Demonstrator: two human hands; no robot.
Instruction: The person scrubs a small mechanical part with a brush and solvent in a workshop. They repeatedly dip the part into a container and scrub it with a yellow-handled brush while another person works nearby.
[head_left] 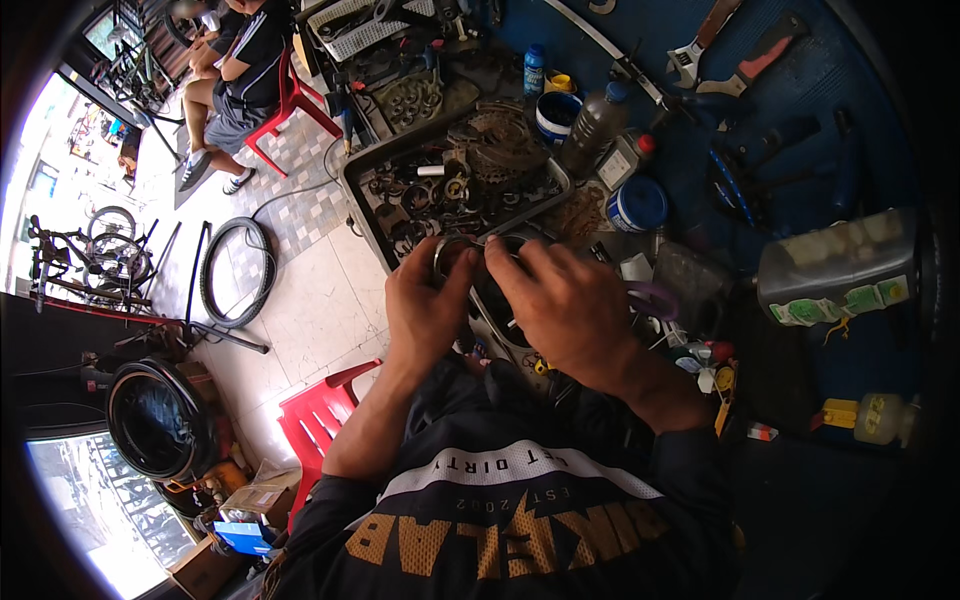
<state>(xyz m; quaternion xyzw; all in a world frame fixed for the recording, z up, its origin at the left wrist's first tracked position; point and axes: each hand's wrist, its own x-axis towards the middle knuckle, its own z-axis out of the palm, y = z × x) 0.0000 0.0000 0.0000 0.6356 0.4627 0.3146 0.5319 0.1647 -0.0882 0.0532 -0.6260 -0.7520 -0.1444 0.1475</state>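
Observation:
In front of my chest, my left hand [425, 305] holds a shiny round metal ring [455, 252] between thumb and fingers. My right hand [565, 310] is close beside it, its thumb and fingertips pinched together near the ring's right side. Whatever those fingertips hold is hidden by the hand. Both hands are over the near edge of a dark tray [365, 222] full of small greasy metal parts. Toothed bike sprockets [500, 140] lie at the tray's far side.
Behind the tray stand a blue bottle [534, 68], a dark bottle [592, 125] and a blue-labelled tub [637, 205]. An adjustable wrench [700, 45] lies far right, above a clear plastic container [838, 268]. At left are a red chair [318, 410], a tire [237, 272] and a seated person [240, 85].

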